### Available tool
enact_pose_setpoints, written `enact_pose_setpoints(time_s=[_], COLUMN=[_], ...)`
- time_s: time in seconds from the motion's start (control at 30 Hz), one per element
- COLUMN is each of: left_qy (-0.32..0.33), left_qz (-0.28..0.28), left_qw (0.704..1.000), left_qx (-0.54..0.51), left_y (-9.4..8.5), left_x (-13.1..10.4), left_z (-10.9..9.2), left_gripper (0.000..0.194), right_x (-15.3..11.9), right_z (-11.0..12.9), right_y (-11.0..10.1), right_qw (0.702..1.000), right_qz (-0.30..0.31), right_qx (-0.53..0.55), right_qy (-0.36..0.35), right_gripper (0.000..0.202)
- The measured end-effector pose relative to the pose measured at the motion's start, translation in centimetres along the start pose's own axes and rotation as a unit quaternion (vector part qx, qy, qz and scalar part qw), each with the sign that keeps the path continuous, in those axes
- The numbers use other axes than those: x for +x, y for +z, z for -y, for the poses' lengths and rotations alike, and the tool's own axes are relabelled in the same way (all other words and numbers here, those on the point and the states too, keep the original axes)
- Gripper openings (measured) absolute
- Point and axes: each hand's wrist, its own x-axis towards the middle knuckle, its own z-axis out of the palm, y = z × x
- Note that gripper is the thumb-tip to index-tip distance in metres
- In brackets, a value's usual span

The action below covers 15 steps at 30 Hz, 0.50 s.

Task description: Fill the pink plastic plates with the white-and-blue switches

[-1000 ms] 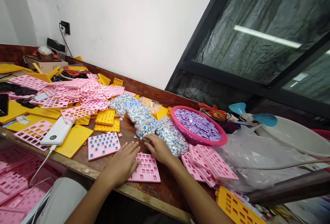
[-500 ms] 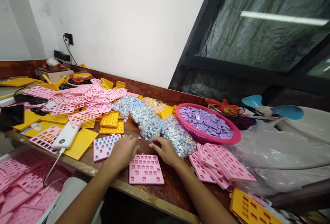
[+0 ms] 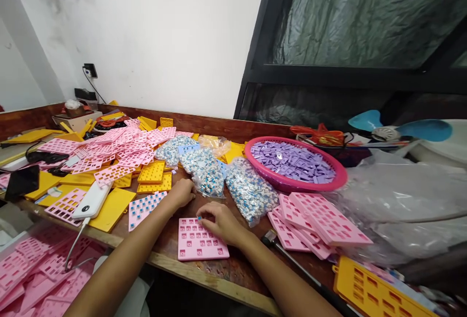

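A pink keyboard case [image 3: 194,251] with square sockets lies flat before me near the table's front edge. My right hand [image 3: 219,220] is over its upper edge, thumb and fingers closed on a small blue keyboard switch [image 3: 199,218]. Farther back, my left hand [image 3: 185,193] rests on the tabletop, fingers curled down beside a clear bag of blue-and-white switches [image 3: 206,173]; whatever its fingertips hold is hidden. Left of my left forearm lies a second pink case [image 3: 140,210], with blue switches seated in several sockets.
A magenta basket [image 3: 341,181] of purple pieces stands at the back right, with stacked pink cases [image 3: 328,220] before it. A soldering-iron-like tool [image 3: 292,258] lies beside my right forearm. Pink plates [image 3: 113,147], yellow cases [image 3: 151,171] and a white power bank [image 3: 93,202] crowd the left.
My right hand has come down and left from near the bags to the pink case's upper edge, carrying the switch. My left hand has moved farther back. The view has shifted.
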Motion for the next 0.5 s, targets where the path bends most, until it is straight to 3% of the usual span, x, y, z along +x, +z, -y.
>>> enact_pose_setpoints(time_s=[0.1,0.2,0.3,0.4,0.5], left_qy=[0.019,0.020,0.033,0.061,0.086], left_qz=[-0.021,-0.051,-0.030,-0.013,-0.013], left_qw=[1.000,0.998,0.999,0.998,0.995], left_qx=[-0.004,0.006,0.019,0.004,-0.043], left_y=[-1.0,-2.0,-2.1,-1.7,-1.0], left_x=[-2.4,-6.2,-9.6,-11.0,-11.0], left_z=[-0.4,-0.6,-0.6,-0.5,-0.3], left_gripper=[0.017,0.024,0.020,0.022,0.025], right_x=[0.2,0.2,0.2,0.3,0.6], right_z=[-0.3,-0.3,-0.1,0.2,0.5], right_y=[0.3,0.5,0.9,1.5,1.9], right_qw=[1.000,1.000,0.999,0.998,0.997], right_qz=[-0.001,-0.005,-0.025,-0.045,-0.057], right_qx=[-0.013,-0.011,-0.010,0.008,0.047], right_qy=[-0.014,0.003,0.033,0.039,0.028], right_gripper=[0.012,0.013,0.015,0.015,0.012])
